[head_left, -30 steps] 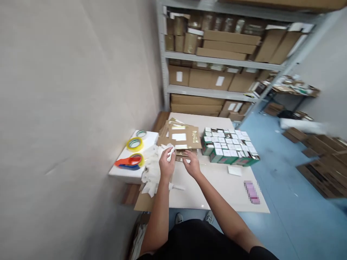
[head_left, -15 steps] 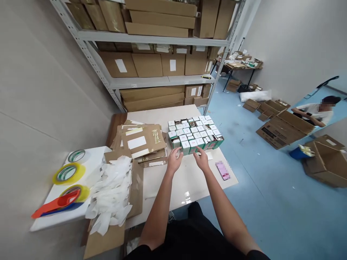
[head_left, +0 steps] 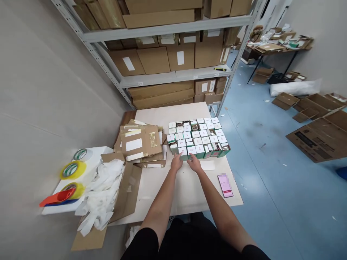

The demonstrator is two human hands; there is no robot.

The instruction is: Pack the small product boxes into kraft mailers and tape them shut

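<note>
Both hands reach to the near side of a block of small white-topped green boxes (head_left: pixel 199 139) standing in tight rows on the bench (head_left: pixel 168 195). The left hand (head_left: pixel 177 162) is at the front row's left part, the right hand (head_left: pixel 194 164) just beside it; whether the fingers of either are apart or clamped on a box cannot be told. A white card (head_left: pixel 207 165) lies near the right hand, a pink-screened phone (head_left: pixel 225 185) farther right. Flattened cardboard (head_left: pixel 153 139) is stacked left of the boxes.
</note>
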